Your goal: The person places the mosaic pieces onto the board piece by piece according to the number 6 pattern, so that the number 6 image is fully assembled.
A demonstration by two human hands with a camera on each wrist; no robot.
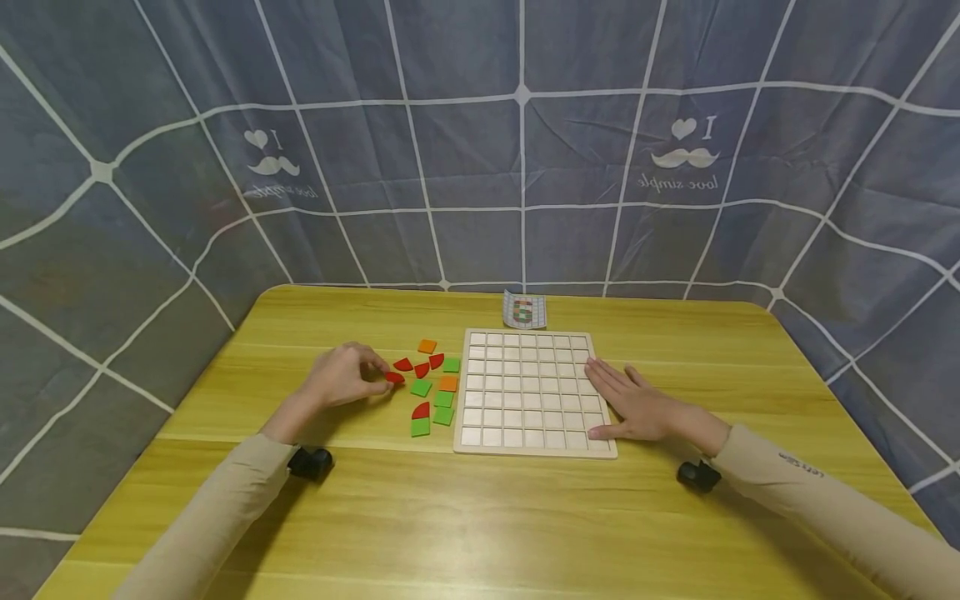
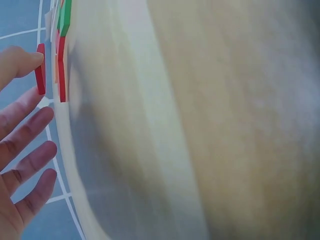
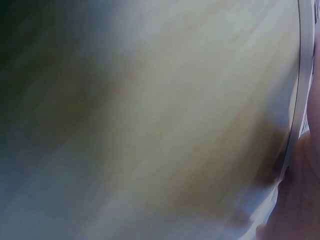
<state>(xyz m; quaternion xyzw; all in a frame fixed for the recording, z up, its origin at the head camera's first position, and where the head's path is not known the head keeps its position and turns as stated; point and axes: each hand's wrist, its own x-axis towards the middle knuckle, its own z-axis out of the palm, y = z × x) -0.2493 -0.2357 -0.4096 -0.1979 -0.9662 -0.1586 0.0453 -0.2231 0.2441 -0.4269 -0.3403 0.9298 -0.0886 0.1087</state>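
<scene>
A: Left hand (image 1: 347, 377)?

B: Curled, pinching a red quarter-round tile (image 1: 395, 377) between thumb and fingertips, just left of the grid board (image 1: 534, 448). Confirmed in the left wrist view: same red tile (image 2: 40, 68) held on edge at the thumb tip, remaining fingers (image 2: 35, 162) loosely spread below it.

A: Right hand (image 1: 636, 406)?

B: Laid flat, fingers straight and close together, palm down over the right edge of the grid board. Holding nothing. Right wrist view too blurred to add anything.

A: Tile orientation?

B: Long axis running roughly left to right across the table (image 1: 480, 517), pointed end toward the grid board. Exact tilt hard to read from the head view; standing on edge in the wrist view.

A: Loose stock?

B: Left of the grid board, close against it: green square tiles (image 1: 421, 387), orange square tiles (image 1: 427, 346), further red quarter-rounds (image 1: 403, 364). A small pattern card (image 1: 524, 310) just beyond the far edge of the grid board, showing a red, green and orange design.

A: Progress?

B: None on the board: every cell visibly bare. Judged at the very start, one tile in hand, all placements outstanding.
</scene>
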